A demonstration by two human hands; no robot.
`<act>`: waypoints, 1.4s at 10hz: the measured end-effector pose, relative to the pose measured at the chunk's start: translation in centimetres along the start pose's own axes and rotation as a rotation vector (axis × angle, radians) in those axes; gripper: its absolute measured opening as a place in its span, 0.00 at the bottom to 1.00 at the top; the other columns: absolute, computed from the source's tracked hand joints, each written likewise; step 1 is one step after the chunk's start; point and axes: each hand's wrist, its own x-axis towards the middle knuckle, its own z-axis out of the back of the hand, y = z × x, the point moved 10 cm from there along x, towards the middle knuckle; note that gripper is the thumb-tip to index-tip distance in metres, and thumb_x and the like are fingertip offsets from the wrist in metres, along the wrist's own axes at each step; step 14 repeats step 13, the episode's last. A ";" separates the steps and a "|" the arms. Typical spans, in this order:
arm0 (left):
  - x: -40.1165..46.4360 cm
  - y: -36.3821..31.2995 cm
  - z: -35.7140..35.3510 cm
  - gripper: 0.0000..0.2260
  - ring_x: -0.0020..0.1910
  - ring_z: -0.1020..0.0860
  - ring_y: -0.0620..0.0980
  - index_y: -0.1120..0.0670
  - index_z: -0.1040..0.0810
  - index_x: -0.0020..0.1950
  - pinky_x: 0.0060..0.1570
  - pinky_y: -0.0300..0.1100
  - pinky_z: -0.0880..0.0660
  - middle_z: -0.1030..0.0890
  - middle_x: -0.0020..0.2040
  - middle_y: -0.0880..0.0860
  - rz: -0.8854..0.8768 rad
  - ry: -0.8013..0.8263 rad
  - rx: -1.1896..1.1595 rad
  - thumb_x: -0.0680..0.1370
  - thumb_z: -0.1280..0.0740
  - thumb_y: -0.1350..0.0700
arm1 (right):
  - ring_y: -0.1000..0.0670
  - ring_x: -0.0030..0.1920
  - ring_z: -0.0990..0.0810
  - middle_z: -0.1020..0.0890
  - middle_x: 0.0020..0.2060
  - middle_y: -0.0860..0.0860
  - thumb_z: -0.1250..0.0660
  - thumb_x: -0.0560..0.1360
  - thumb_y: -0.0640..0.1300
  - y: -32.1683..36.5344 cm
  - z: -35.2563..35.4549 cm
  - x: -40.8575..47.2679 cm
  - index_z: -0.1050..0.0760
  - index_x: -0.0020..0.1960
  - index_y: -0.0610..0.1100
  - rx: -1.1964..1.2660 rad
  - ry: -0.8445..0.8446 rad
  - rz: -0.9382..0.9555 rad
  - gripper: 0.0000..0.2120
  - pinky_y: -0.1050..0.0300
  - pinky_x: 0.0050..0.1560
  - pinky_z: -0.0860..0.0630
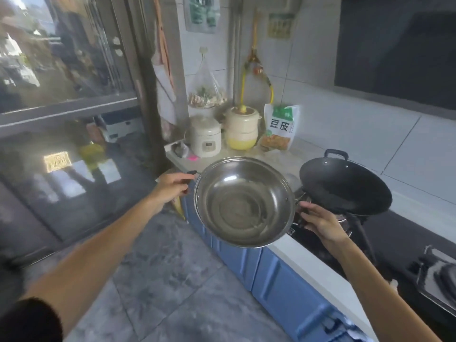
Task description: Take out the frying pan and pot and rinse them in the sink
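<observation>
A shiny steel pot (243, 203) hangs in the air at the counter's front edge, tilted so that its bare inside faces me. My left hand (172, 188) grips its left side handle. My right hand (318, 222) grips the right side handle. Just behind and to the right, a black frying pan (345, 186) rests on the stove burner, with its long handle pointing toward me and a loop handle at the far side. No sink is in view.
A white mini rice cooker (206, 137), a cream and yellow crock (241, 129) and a snack bag (280, 128) stand at the counter's far end. Blue cabinet doors (278, 287) run below the white counter edge. A glass door (64, 144) stands left, grey tile floor (162, 280) below.
</observation>
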 end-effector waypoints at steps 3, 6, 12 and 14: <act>19.4 5.0 -6.4 0.18 0.50 0.23 0.48 0.57 0.23 0.64 0.50 0.35 0.28 0.22 0.62 0.56 0.062 0.194 0.169 0.77 0.40 0.70 | 0.48 0.51 0.21 0.19 0.52 0.43 0.36 0.74 0.29 -6.1 -1.3 10.6 0.28 0.65 0.39 -0.124 -0.183 -0.167 0.20 0.54 0.56 0.26; 32.3 10.7 -12.2 0.14 0.56 0.25 0.47 0.48 0.21 0.59 0.56 0.39 0.31 0.22 0.61 0.50 0.017 0.551 0.235 0.76 0.34 0.62 | 0.48 0.52 0.21 0.20 0.52 0.43 0.38 0.73 0.27 -10.4 -2.3 16.9 0.27 0.63 0.38 -0.207 -0.456 -0.334 0.19 0.73 0.43 0.25; 36.2 13.3 -15.3 0.15 0.65 0.28 0.50 0.39 0.29 0.64 0.62 0.42 0.32 0.27 0.68 0.51 -0.096 0.737 0.269 0.79 0.37 0.53 | 0.51 0.40 0.23 0.23 0.62 0.46 0.36 0.76 0.40 -10.6 -4.4 15.6 0.31 0.69 0.52 -0.419 -0.616 -0.497 0.22 0.73 0.28 0.31; 34.6 12.1 -13.8 0.25 0.74 0.39 0.53 0.54 0.41 0.76 0.71 0.47 0.43 0.37 0.75 0.55 -0.218 0.644 0.425 0.80 0.40 0.50 | 0.47 0.54 0.21 0.25 0.65 0.45 0.35 0.76 0.41 -7.2 -5.9 12.6 0.31 0.69 0.50 -0.517 -0.664 -0.404 0.22 0.70 0.38 0.28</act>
